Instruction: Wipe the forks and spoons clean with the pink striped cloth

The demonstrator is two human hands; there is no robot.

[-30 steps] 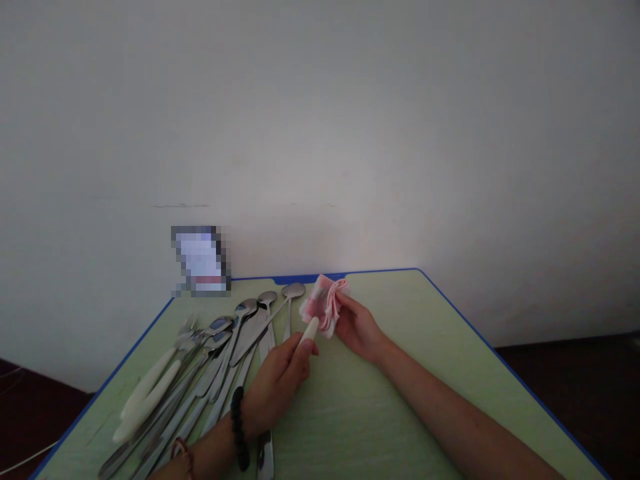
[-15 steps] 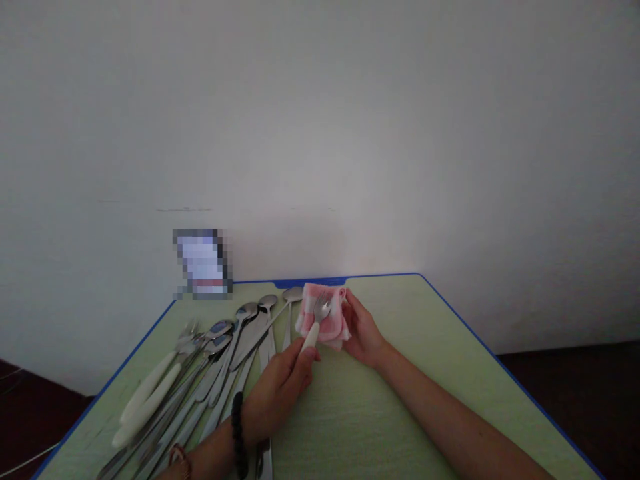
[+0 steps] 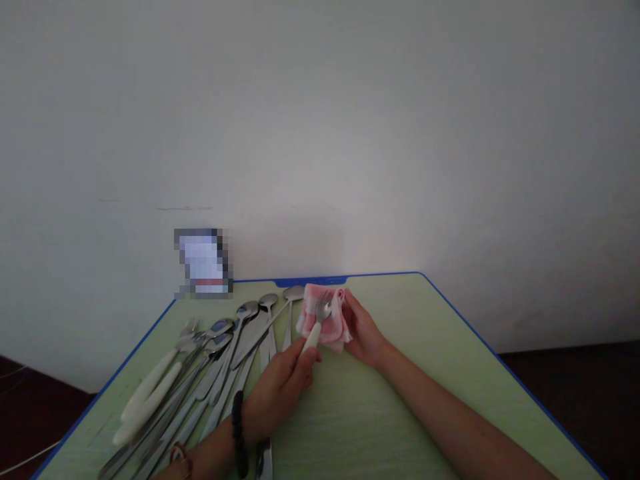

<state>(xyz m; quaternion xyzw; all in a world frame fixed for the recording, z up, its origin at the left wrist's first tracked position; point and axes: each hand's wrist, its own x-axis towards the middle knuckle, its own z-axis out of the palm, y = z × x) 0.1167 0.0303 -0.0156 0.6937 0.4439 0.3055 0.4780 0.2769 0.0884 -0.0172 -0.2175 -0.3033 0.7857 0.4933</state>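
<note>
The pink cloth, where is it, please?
In the head view, the cloth is below centre, in the right hand, behind the fork in the left hand.

Head-worn view, facing forward and down, close above table

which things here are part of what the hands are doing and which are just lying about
In use:
- white-handled fork, in the left hand
- pink-and-white cloth, in the right hand

Apparently just lying about:
- metal spoons
- other white-handled cutlery
- pixelated device
</note>
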